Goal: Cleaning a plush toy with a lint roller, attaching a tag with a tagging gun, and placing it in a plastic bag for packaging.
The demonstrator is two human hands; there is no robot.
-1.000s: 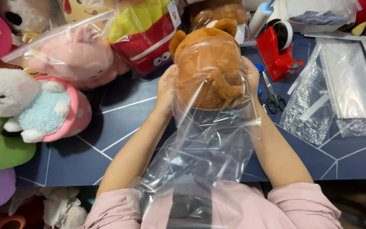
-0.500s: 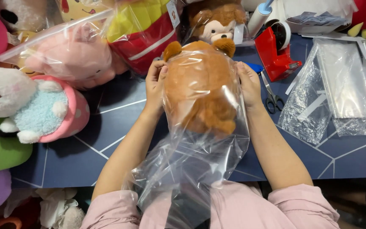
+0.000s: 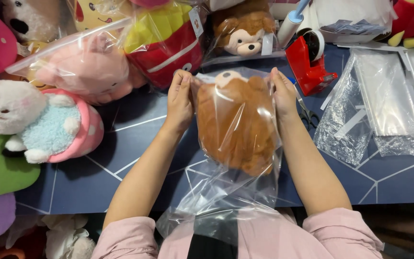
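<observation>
A brown plush monkey [image 3: 235, 120] lies inside a clear plastic bag [image 3: 226, 196] on the dark blue table [image 3: 135, 144], its pale face toward the far end. My left hand [image 3: 180, 98] grips the bag's far left edge beside the toy's head. My right hand [image 3: 283, 93] grips the far right edge. The bag's loose open end trails back over the table edge toward my lap.
Bagged plush toys crowd the far left: a pink one [image 3: 87, 67], a red and yellow one [image 3: 164, 43], another brown monkey [image 3: 243, 31]. A white and blue plush [image 3: 34, 120] lies left. A red tape dispenser [image 3: 310, 60], scissors [image 3: 308, 115] and empty clear bags [image 3: 374, 100] sit right.
The bagged monkey has been lowered from upright and turned flat onto the table. Both hands slid up to the bag's far corners.
</observation>
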